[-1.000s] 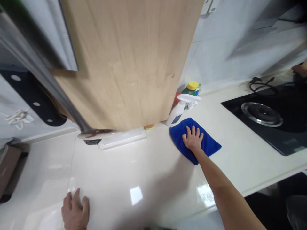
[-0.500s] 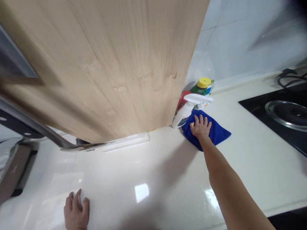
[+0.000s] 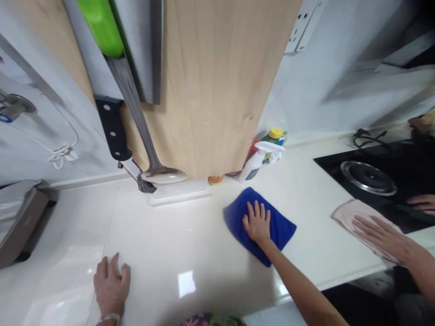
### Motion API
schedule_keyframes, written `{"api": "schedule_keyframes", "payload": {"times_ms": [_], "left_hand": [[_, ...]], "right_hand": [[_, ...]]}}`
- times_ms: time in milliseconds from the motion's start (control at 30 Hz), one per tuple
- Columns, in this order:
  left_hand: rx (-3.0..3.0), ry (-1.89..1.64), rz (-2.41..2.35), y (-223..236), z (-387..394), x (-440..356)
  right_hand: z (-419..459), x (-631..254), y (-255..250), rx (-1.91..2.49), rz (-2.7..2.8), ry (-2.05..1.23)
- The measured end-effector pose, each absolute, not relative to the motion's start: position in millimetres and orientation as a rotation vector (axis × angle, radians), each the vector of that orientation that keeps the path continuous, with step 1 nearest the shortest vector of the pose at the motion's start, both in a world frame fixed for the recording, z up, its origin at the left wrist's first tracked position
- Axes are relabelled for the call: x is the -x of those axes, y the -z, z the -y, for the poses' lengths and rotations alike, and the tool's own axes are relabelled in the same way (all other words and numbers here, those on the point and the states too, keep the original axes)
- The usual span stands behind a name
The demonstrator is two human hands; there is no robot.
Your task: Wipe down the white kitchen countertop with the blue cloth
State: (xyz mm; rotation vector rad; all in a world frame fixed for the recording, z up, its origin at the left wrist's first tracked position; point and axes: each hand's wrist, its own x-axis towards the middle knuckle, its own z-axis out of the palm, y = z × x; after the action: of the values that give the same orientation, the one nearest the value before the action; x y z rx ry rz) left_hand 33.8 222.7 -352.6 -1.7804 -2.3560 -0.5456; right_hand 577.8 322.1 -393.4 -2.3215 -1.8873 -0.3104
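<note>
My right hand (image 3: pixel 257 222) lies flat, fingers spread, pressing on a folded blue cloth (image 3: pixel 258 224) on the white countertop (image 3: pixel 190 244). My left hand (image 3: pixel 111 286) rests palm down on the counter near the front edge, fingers a little apart, holding nothing. A white spray bottle (image 3: pixel 257 159) stands just behind the cloth against the wall, next to a bottle with a yellow cap (image 3: pixel 274 136).
Another person's hand (image 3: pixel 378 234) presses a pink cloth (image 3: pixel 353 215) at the right by the black gas hob (image 3: pixel 374 172). A wooden cabinet (image 3: pixel 210 86) hangs overhead with a knife (image 3: pixel 113 131) and ladle (image 3: pixel 149 149) beside it. A white tray (image 3: pixel 180 192) sits below.
My right hand has slid the blue cloth back toward me and to the left, away from the spray bottle. Another person's hand with a pink cloth has come into view. My left hand stays put.
</note>
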Motion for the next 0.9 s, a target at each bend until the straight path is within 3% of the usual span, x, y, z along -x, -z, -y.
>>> {"api": "schedule_keyframes", "payload": {"times_ms": [200, 367, 633, 900], "left_hand": [[1.749, 0.605, 2.329, 351.7, -217.8, -40.7], [1.735, 0.610, 2.376, 351.7, -214.3, -42.4], [1.745, 0.570, 2.405, 352.9, -215.4, -39.1], [1.733, 0.559, 2.430, 350.7, -216.7, -39.1]], "right_hand": [[-236.2, -483.0, 382.5, 2.079, 2.101, 0.139], [-206.2, -471.7, 384.7, 1.879, 2.246, 0.007], [-317.0, -498.2, 386.0, 2.229, 1.899, 0.121], [-411.5, -509.9, 388.3, 2.262, 1.823, 0.148]]}}
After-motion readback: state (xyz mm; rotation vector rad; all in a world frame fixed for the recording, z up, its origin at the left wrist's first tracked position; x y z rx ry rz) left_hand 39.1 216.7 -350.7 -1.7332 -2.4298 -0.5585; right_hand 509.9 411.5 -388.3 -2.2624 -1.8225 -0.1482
